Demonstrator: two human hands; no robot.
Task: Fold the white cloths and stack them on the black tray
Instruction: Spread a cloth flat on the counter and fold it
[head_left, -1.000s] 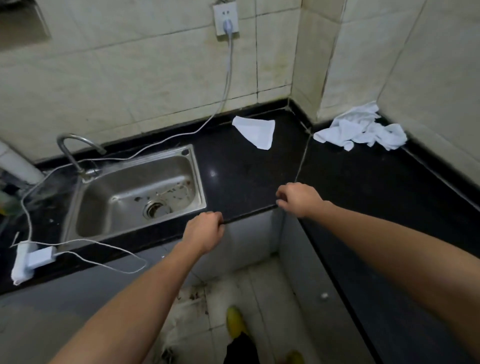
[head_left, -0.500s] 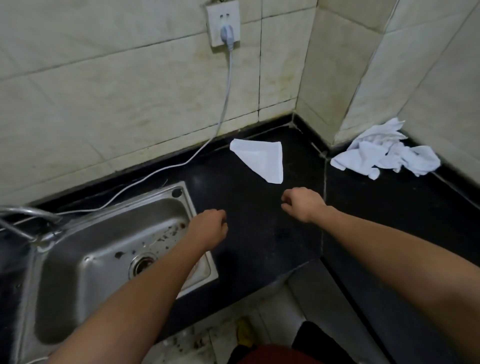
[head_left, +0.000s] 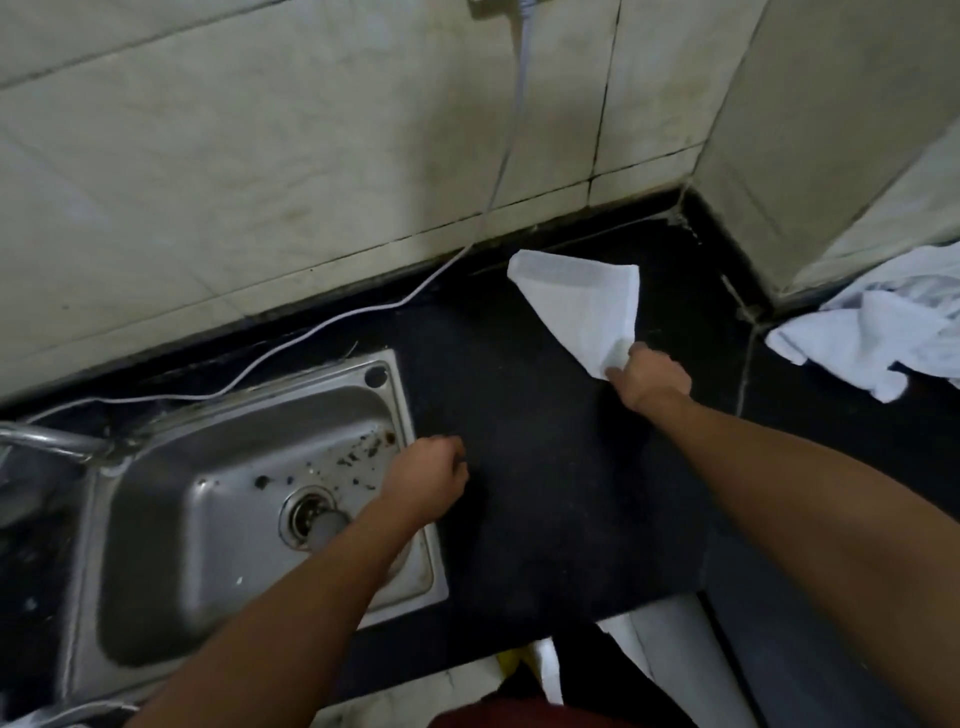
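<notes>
A folded white cloth (head_left: 582, 301), triangular in outline, lies on the black countertop (head_left: 545, 467) near the back wall. My right hand (head_left: 652, 376) pinches its near corner between thumb and fingers. My left hand (head_left: 428, 475) hovers in a loose fist at the sink's right rim, holding nothing. A crumpled heap of white cloths (head_left: 883, 332) sits at the right, by the corner pillar. No black tray shows apart from the dark counter surface.
A steel sink (head_left: 234, 519) with a drain and debris fills the left. A faucet (head_left: 52, 441) juts in from the left edge. A white cable (head_left: 498, 171) hangs from the wall socket and trails along the counter behind the sink.
My view has come closer to the counter. My right hand has reached forward and taken hold of the folded cloth's near corner. My left hand has shifted left toward the sink rim.
</notes>
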